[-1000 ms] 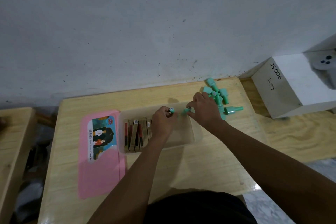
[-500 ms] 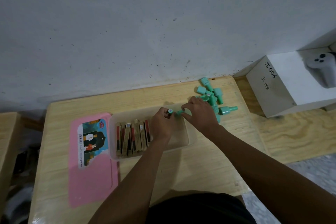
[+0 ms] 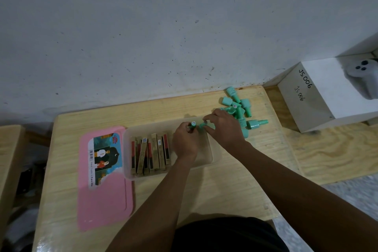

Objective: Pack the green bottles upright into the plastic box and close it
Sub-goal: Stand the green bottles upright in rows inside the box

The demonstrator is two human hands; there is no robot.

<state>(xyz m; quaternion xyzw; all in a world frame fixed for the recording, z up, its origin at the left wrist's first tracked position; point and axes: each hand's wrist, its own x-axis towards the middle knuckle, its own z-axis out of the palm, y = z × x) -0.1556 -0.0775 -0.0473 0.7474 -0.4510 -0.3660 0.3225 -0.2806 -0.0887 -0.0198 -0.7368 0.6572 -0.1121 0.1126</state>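
Pale wooden desk, nearest edge below both forearms.

Pink lid, flat on the desk, well left of the left hand, printed label at its far end; touching or just beside the box's left wall.

Clear plastic box, open, under both hands. Left part filled with narrow gold-and-red cartons, stood side by side, just left of the left hand.

Left hand, over the middle of the box, fingers curled closed around one green bottle; cap end with a white round sticker pointing up, bottle roughly upright, lower part hidden in the fist.

Right hand, over the far right corner of the box, just right of the left hand; fingertips pinched on a second green bottle, small and mostly covered, possibly tilted. The two held bottles close together, between the hands.

Loose green bottles, a heap lying on their sides on the desk, beyond and right of the right hand, outside the box; one lying apart at the heap's right, another partly hidden behind the right wrist.

White carton, handwritten "JS006" twice, far right of the right hand, off the desk's corner.

Grey-white wall, behind everything.
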